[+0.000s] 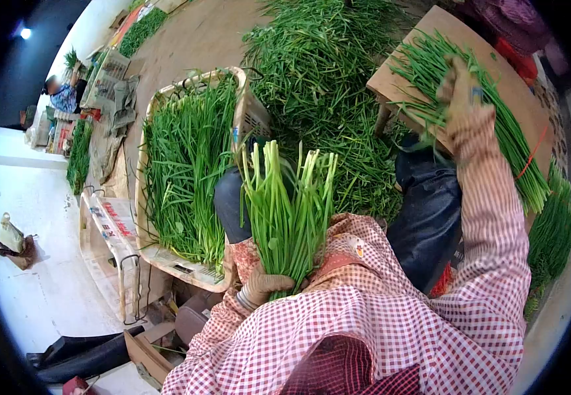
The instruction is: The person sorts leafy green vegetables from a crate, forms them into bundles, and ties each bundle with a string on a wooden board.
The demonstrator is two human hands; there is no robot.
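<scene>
My left hand (266, 287), in a tan glove, is wrapped round a bunch of garlic chives (289, 220) against my lap. Their pale cut ends point up and away from me, and the lower leaves are hidden behind my hand and sleeve. At the upper right, my right hand (462, 89) is over a pile of garlic chives (496, 108) on a wooden board (423, 29). Motion smears its fingers, so I cannot make out whether they grip any stalks. A red tie (532, 153) crosses the near part of that pile.
A cream plastic crate (243, 105) full of chives stands left of my knee. Loose green leaves (325, 59) heap on the floor ahead. Another crate (111, 230) stands farther left. More chives (554, 227) lie at the right edge. A person (65, 95) sits at the far left.
</scene>
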